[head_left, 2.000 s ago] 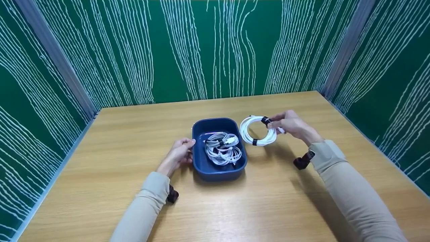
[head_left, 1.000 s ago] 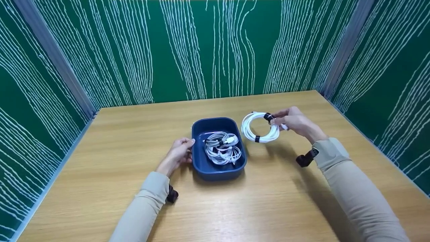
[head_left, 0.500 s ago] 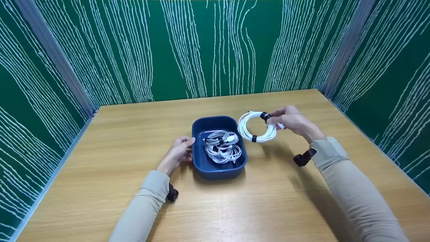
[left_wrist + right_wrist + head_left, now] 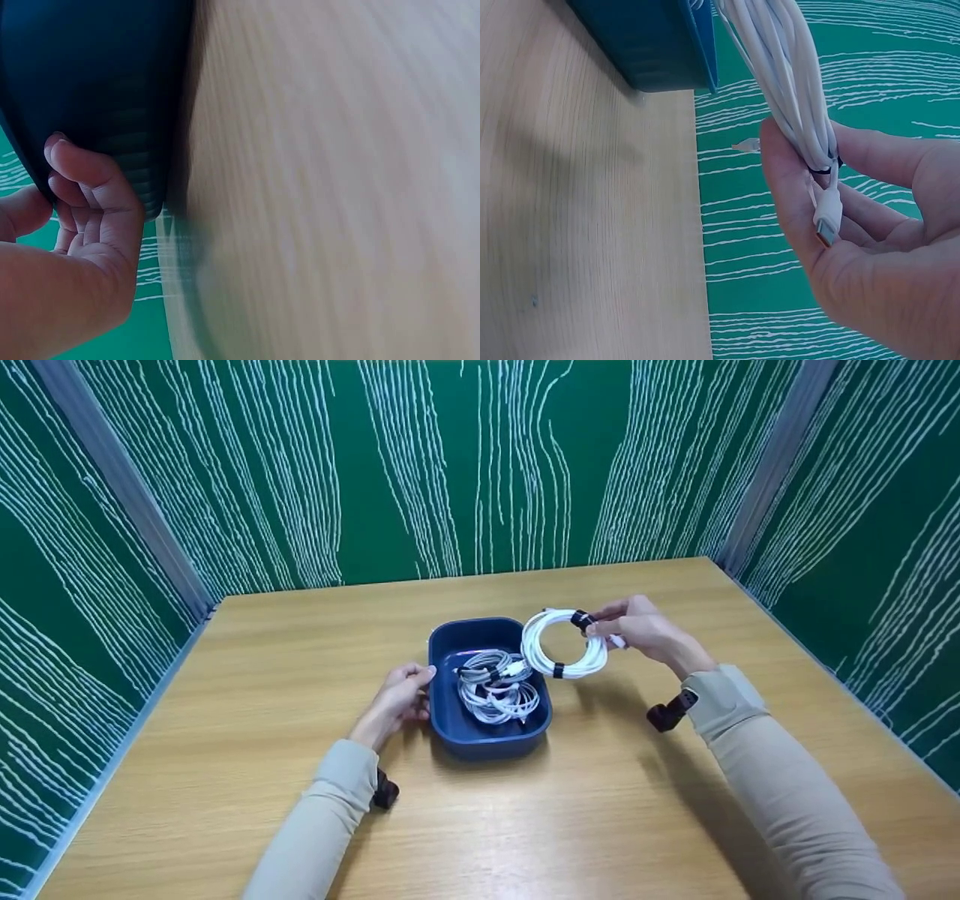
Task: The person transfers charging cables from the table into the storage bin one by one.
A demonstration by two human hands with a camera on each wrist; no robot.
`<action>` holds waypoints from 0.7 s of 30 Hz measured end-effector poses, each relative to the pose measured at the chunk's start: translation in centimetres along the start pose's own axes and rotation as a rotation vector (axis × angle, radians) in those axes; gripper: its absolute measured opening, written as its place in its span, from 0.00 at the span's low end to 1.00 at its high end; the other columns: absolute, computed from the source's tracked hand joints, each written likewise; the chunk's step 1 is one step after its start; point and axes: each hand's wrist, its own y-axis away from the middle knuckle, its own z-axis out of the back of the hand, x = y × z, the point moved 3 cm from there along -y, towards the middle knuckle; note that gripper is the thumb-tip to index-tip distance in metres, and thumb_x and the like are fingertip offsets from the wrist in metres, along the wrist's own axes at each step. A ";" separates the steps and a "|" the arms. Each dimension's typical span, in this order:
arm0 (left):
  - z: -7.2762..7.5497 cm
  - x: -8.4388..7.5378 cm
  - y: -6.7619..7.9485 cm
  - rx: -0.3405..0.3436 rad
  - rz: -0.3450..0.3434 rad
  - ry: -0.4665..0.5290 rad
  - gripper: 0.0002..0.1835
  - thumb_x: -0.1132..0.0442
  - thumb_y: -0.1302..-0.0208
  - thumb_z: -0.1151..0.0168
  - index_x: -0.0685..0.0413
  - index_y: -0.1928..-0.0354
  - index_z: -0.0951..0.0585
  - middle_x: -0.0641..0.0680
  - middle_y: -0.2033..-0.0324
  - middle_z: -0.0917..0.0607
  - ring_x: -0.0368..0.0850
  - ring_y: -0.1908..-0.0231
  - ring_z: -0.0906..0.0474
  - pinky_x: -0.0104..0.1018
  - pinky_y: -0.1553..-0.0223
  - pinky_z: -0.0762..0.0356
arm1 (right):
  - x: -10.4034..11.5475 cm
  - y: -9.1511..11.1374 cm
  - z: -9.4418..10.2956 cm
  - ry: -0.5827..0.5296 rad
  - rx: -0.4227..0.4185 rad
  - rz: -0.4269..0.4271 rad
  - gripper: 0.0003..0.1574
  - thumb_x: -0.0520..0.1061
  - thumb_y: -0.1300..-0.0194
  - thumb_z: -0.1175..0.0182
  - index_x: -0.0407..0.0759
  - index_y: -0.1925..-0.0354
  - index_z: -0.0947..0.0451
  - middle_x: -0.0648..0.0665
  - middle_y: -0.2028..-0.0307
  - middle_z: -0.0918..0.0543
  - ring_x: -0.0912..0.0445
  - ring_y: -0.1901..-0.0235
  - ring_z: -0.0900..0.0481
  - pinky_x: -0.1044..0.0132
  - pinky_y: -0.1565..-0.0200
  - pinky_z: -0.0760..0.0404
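Observation:
My right hand (image 4: pixel 641 631) pinches a coiled white USB cable (image 4: pixel 531 646) at a black strap, and the ring hangs in the air. Its left side overlaps the right rim of a dark blue bin (image 4: pixel 491 748). In the right wrist view a plug (image 4: pixel 828 217) of the cable sticks out between thumb and fingers. At the bin's left side my left hand (image 4: pixel 397 697) grips the rim, thumb on top and curled fingers against the outer wall (image 4: pixel 112 82). Inside the bin lie a grey coiled cable (image 4: pixel 474 666) and a white coiled cable (image 4: pixel 491 711), partly overlapping.
The bin stands on a wooden table (image 4: pixel 300 660). Green walls (image 4: pixel 390 510) with white wavy lines rise behind the table and at both sides. Dark wrist cameras hang under both sleeves.
After a slight drift right and up, my right hand has carried the white cable leftward, from beside the bin to overlapping its right rim. The left hand and bin have stayed put.

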 end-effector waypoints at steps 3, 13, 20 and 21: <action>0.0 0.1 -0.1 0.000 0.002 -0.003 0.08 0.58 0.27 0.49 0.57 0.58 0.29 0.49 0.78 0.27 0.40 0.84 0.32 0.28 0.84 0.31 | 0.0 0.0 -0.2 -0.041 0.013 0.019 0.28 0.36 0.37 0.38 0.26 0.40 0.31 0.47 0.64 0.14 0.62 0.73 0.20 0.74 0.71 0.22; 0.1 0.2 0.1 -0.009 0.013 -0.018 0.09 0.57 0.28 0.48 0.56 0.57 0.28 0.49 0.78 0.27 0.39 0.84 0.32 0.29 0.83 0.31 | 0.2 0.0 -0.4 -0.031 0.025 0.020 0.28 0.36 0.38 0.38 0.27 0.41 0.31 0.46 0.64 0.14 0.62 0.74 0.20 0.75 0.73 0.24; 0.0 -0.1 0.1 -0.008 0.012 -0.018 0.09 0.58 0.28 0.48 0.57 0.56 0.28 0.49 0.77 0.27 0.39 0.84 0.32 0.28 0.84 0.31 | 1.0 0.3 -0.2 -0.039 0.015 0.010 0.30 0.36 0.38 0.38 0.28 0.39 0.32 0.47 0.64 0.15 0.61 0.72 0.20 0.74 0.71 0.22; 0.0 -0.1 0.1 -0.007 0.011 -0.018 0.09 0.58 0.28 0.48 0.57 0.56 0.29 0.49 0.77 0.27 0.39 0.84 0.32 0.28 0.84 0.31 | 1.1 0.3 -0.2 -0.039 0.013 0.012 0.29 0.36 0.38 0.38 0.28 0.40 0.31 0.47 0.64 0.14 0.61 0.72 0.20 0.74 0.71 0.22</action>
